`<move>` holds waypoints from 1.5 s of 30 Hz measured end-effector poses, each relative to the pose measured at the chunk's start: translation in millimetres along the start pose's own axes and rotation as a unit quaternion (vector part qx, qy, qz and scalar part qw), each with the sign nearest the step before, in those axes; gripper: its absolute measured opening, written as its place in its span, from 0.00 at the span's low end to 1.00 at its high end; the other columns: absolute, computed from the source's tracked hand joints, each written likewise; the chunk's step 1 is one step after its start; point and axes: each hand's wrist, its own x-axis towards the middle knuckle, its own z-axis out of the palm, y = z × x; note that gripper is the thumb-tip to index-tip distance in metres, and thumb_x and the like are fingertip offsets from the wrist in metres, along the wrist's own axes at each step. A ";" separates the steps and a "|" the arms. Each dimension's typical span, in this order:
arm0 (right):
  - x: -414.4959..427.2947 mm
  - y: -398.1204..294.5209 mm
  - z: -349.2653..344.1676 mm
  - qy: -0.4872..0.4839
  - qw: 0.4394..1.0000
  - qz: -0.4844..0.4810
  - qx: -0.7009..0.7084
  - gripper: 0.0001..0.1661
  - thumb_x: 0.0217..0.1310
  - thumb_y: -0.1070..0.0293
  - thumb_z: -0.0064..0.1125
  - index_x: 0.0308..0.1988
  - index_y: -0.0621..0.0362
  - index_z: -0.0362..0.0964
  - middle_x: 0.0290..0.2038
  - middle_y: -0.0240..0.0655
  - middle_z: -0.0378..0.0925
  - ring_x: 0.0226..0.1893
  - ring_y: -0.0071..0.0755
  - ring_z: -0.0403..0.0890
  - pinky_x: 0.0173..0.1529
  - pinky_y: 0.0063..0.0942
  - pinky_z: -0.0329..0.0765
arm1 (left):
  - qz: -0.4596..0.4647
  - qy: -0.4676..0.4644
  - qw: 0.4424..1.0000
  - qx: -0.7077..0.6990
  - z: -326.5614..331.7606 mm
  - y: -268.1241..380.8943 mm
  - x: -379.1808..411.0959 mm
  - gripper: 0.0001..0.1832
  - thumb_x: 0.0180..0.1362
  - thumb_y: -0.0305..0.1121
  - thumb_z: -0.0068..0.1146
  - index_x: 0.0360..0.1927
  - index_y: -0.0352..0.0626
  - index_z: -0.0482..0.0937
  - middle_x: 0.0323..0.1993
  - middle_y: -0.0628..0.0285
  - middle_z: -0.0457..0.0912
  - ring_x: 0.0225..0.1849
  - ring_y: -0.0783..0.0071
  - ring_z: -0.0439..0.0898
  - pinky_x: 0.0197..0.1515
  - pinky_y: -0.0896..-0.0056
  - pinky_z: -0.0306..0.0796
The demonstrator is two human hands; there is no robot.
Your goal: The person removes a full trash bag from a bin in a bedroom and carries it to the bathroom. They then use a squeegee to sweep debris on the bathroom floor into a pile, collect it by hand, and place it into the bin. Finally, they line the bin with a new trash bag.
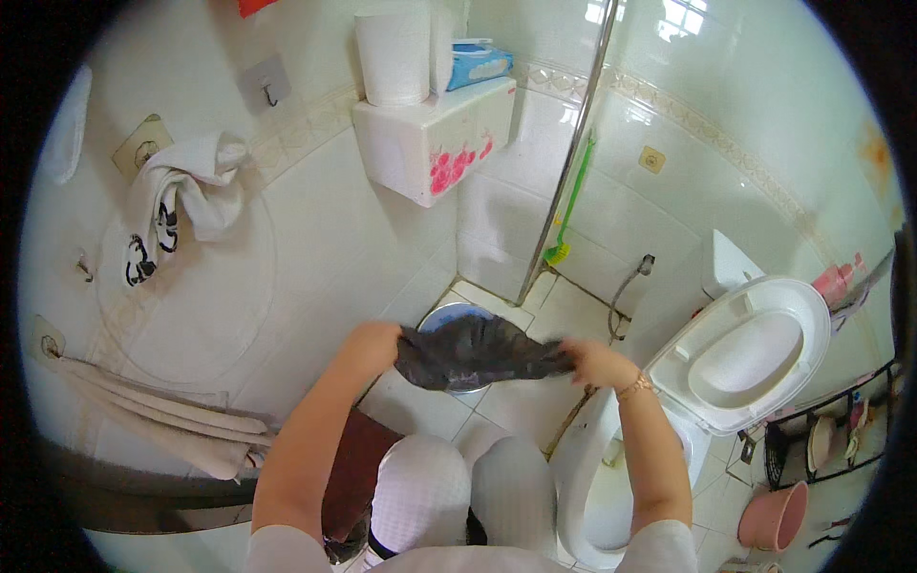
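A dark cloth (pixel 473 351), black or deep grey, is stretched out between my two hands. My left hand (pixel 378 349) grips its left end, near the tiled wall. Its right end is bunched in my right hand (pixel 598 364), which has a bracelet at the wrist and is slightly blurred. Beneath the cloth, a round basin (pixel 455 313) with a bluish inside stands on the floor. Most of the basin is hidden by the cloth, and its contents cannot be made out.
A toilet (pixel 579 465) with raised lid (pixel 759 344) stands close on the right. A metal pole (pixel 573 154) rises behind the basin, beside a green long-handled brush (pixel 575 193). A white wall box (pixel 437 143) juts out above. Towels (pixel 186 179) hang left; a pink bucket (pixel 774 517) is lower right.
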 end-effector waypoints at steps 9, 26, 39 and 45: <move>-1.6 -13.1 19.7 -0.165 0.966 0.006 -0.198 0.22 0.51 0.82 0.40 0.48 0.65 0.69 0.42 0.40 0.79 0.39 0.34 0.79 0.49 0.32 0.74 | -0.006 0.034 0.999 0.006 22.3 -5.2 -47.8 0.13 0.58 0.28 0.43 0.43 0.38 0.77 0.53 0.47 0.72 0.47 0.53 0.76 0.51 0.55 0.70; -46.8 -32.4 40.3 -0.114 0.983 -0.030 0.139 0.26 0.52 0.78 0.46 0.54 0.59 0.65 0.46 0.50 0.73 0.47 0.53 0.74 0.51 0.39 0.72 | -0.081 -0.021 0.966 -0.245 71.8 -60.9 -108.8 0.14 0.57 0.30 0.45 0.43 0.43 0.80 0.41 0.47 0.79 0.43 0.49 0.78 0.47 0.57 0.71; -36.2 -58.0 2.7 0.160 0.975 -0.005 0.155 0.23 0.49 0.82 0.57 0.47 0.62 0.64 0.41 0.44 0.67 0.38 0.45 0.75 0.42 0.34 0.74 | -0.186 0.256 0.615 -0.723 45.3 -6.0 -81.7 0.13 0.56 0.26 0.56 0.43 0.33 0.72 0.38 0.61 0.77 0.37 0.74 0.75 0.41 0.73 0.70; -43.3 -59.9 -17.6 0.116 0.985 0.008 0.127 0.29 0.46 0.82 0.61 0.51 0.62 0.62 0.43 0.44 0.67 0.39 0.47 0.74 0.42 0.33 0.73 | -0.103 0.211 0.849 -0.474 27.6 2.3 -98.7 0.23 0.48 0.28 0.65 0.48 0.33 0.72 0.43 0.55 0.76 0.47 0.68 0.73 0.50 0.69 0.68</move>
